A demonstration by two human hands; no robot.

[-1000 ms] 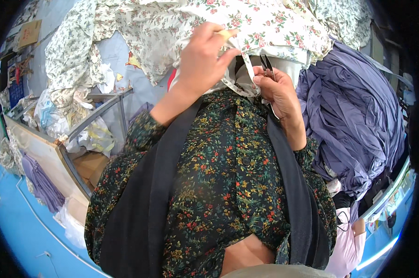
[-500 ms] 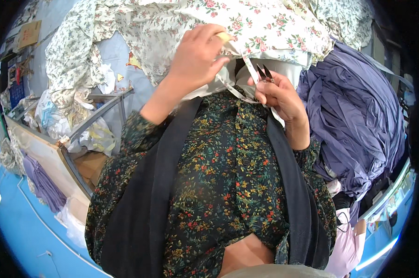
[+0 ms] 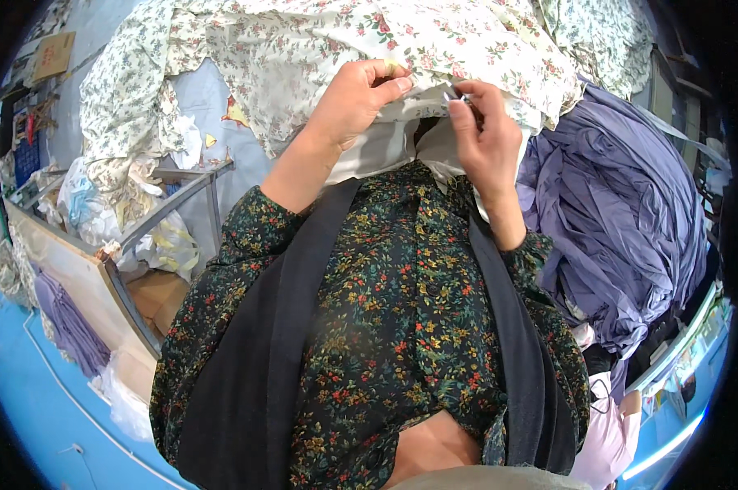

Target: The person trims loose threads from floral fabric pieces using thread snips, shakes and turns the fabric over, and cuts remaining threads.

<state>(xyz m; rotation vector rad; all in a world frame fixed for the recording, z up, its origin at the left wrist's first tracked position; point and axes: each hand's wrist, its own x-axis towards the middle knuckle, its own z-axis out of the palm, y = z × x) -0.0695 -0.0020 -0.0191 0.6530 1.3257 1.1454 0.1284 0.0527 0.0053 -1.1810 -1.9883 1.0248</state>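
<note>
The rose-print cloth lies across the desk in front of the person, and both hands are at its near edge, close together but apart from each other. Compared with half a second ago, the right hand has risen nearer to that cloth and toward the left hand; the narrow strip that ran between them no longer shows, and the snips, whose two blades stood out dark and clear, are now turned and largely covered. The left thumb and forefinger are pinched on the cloth's edge. The right fingers are closed round the thread snips, of which only a glinting part shows; whether the blades are parted cannot be told. A small yellow patch by the left forefinger is too slight to identify. To the right of the rose-print cloth bulges a heap of purple fabric; beyond its near right side, a co-worker's pink garment is cut off by the rim.
</note>
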